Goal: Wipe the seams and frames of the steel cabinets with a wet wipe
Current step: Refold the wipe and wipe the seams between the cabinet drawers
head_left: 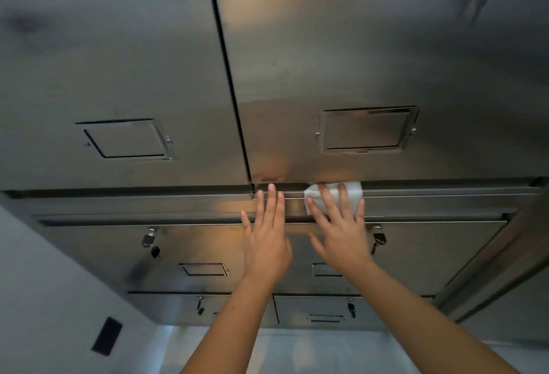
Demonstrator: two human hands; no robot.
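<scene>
While we face the tall brushed-steel cabinets (133,61) with their flat grey doors, both our hands lie on the horizontal steel frame (148,204) between the upper and lower doors. Our left hand (266,243) is flat and empty, fingers straight, its tips at the seam under the upper right door's lower left corner. Just beside it our right hand (341,237), fingers spread straight, presses the small folded white wet wipe (352,190) against the frame along that door's bottom edge.
</scene>
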